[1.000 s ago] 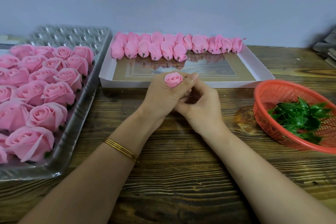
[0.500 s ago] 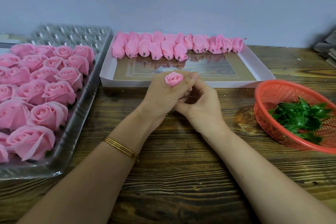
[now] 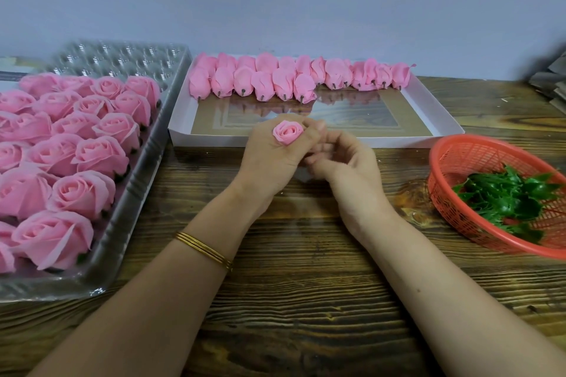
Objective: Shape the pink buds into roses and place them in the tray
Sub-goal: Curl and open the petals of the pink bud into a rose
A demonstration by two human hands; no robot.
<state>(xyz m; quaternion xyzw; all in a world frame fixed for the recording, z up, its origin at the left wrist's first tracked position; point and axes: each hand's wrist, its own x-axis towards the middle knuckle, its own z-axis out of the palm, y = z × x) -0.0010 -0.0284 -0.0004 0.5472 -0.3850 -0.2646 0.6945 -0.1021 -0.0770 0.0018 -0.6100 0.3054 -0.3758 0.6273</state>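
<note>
My left hand (image 3: 272, 156) grips a small pink bud (image 3: 287, 131) in its fist, only the rolled top showing above the fingers. My right hand (image 3: 346, 162) sits just right of it with fingers loosely curled, a little apart from the bud and holding nothing I can see. Several shaped pink roses (image 3: 70, 144) fill the clear plastic tray (image 3: 122, 229) at the left. Several unshaped pink buds (image 3: 275, 76) lie in rows at the back of the white box (image 3: 435, 119).
A red plastic basket (image 3: 453, 162) with green leaf pieces (image 3: 514, 199) stands at the right on the wooden table (image 3: 306, 300). Grey stacked material (image 3: 551, 82) lies at the far right edge. A wall closes off the back.
My right hand has drawn slightly away from the left hand, to the right, and loosened. The bud stays gripped in the left fist.
</note>
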